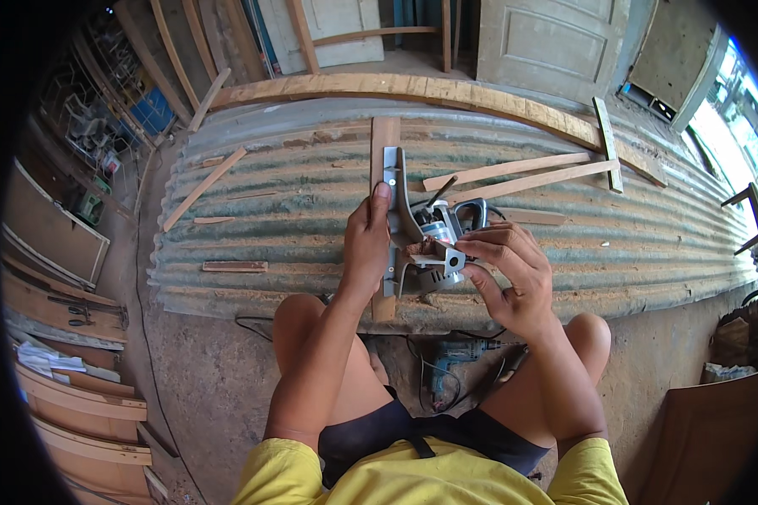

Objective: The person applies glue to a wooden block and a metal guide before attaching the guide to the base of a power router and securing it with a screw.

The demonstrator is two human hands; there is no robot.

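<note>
In the head view, the left hand holds the metal guide against the wooden strip, thumb on top. The right hand has its fingers narrow, holding the metal bracket. The guide is above the corrugated surface, beside the silver power tool.

Through my feed I see daylight glaring right of the corrugated sheet, dimness left, edges bowed.

A drill lies on the floor, boards line the left, and a pale door stands at the back.
</note>
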